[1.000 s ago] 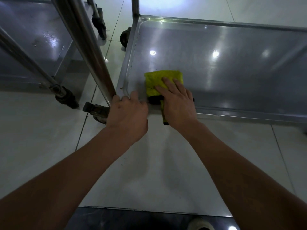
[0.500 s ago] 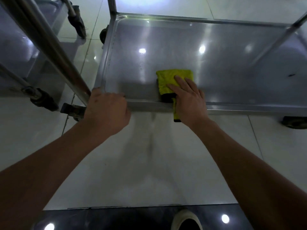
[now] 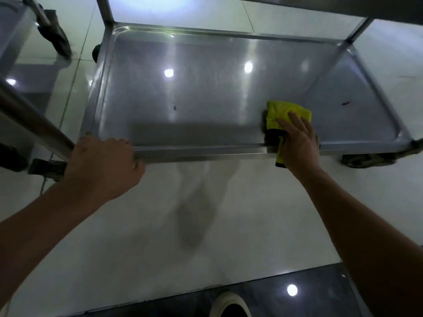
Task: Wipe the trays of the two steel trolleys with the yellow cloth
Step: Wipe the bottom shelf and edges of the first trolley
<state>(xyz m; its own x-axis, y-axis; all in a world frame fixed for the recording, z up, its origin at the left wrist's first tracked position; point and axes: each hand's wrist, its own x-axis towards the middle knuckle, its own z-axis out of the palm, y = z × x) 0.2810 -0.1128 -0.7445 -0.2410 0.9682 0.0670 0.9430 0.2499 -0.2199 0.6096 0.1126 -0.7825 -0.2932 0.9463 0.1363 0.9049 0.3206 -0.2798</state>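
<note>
Yellow cloth point(image 3: 286, 113): folded, lying on the floor of the low steel tray point(image 3: 206, 92) near its front right; a strip of it hangs over the tray's front rim; a dark patch shows at its near edge.
Right hand point(image 3: 298, 143): palm down on the cloth, fingers straight and spread, pressing it flat against the tray; wrist over the front rim, forearm running back to the lower right.
Left hand point(image 3: 103, 165): fingers curled over the front rim at the tray's left corner, gripping it, knuckles up; just beside a slanted steel tube point(image 3: 29, 120).
Tray: shiny, light spots reflected; two small dark specks on its floor.
Second trolley point(image 3: 20, 42): at the far left, blurred.
Floor point(image 3: 160, 225): pale glossy tiles.
</note>
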